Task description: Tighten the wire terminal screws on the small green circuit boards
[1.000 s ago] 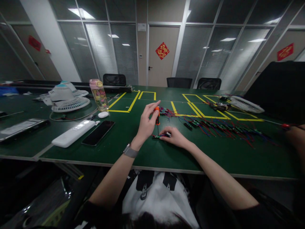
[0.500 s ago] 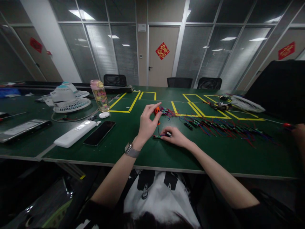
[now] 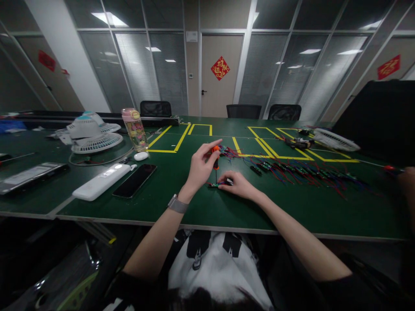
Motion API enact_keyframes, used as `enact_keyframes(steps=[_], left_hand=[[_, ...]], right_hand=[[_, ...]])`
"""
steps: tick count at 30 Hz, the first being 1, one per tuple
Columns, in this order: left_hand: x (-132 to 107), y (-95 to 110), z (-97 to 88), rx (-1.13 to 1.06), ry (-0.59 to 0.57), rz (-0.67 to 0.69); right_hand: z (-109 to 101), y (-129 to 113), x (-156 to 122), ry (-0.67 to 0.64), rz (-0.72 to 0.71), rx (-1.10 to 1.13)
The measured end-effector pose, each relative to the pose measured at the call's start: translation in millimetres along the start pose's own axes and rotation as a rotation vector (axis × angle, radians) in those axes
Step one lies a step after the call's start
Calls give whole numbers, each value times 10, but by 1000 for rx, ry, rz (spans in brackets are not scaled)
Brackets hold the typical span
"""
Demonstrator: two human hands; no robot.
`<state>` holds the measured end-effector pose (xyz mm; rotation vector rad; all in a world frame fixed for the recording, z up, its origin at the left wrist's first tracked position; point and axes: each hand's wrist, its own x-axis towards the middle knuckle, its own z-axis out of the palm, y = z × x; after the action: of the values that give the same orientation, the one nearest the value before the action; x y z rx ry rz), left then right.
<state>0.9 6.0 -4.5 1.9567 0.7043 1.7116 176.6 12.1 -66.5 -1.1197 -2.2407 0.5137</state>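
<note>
My left hand (image 3: 202,163) grips an orange-and-black screwdriver (image 3: 216,165) by its handle, thumb and fingers around it. The shaft points straight down, and its tip meets a small green circuit board (image 3: 213,185) on the table. Fingers of my right hand (image 3: 239,185) pinch the right end of this board and hold it against the tabletop. Thin wires show by the right fingers; that end of the board is partly hidden. Just beyond the hands lies a tangle of red and blue wires (image 3: 228,152) with small boards.
A row of wired circuit boards (image 3: 304,170) stretches to the right. On the left are a black phone (image 3: 135,180), a white elongated device (image 3: 101,181), a bottle (image 3: 135,131) and white fans (image 3: 97,142). Another person's hand (image 3: 407,179) is at the right edge, near a red-handled tool (image 3: 389,168).
My left hand and the screwdriver have shifted very slightly, with the handle turned a little in the fingers. My right hand keeps its place on the board.
</note>
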Motion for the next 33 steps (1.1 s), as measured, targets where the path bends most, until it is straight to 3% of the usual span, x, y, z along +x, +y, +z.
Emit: enact_keyframes(steps=[3,7,11,16,20,25,30,33], left_hand=[[-5,-12,-2,110,65,50],[-9,-23,6,-92,-27,-13],[-4,-9,3,64,80,33],[-1,-14,8,-118,-57,-29],[-9,-18,6,103,56,20],[-8,-4,9,-147,-73,-57],[-2,-3,8,63,65,12],[13,-5,-2,-54,16,-17]], right_hand=[[0,2,2,1,-7,-10],[-6,-5,4,-5,-2,-2],[-9,-9,3,-2,-13,-3],[-11,-17,1,-10,-19,4],[-10,-20,-1,-3,-16,0],[-11,-18,-1,-7,-17,-2],[-20,-26,-2,-14,-16,-4],[-28,-36,-1,-28,-19,-12]])
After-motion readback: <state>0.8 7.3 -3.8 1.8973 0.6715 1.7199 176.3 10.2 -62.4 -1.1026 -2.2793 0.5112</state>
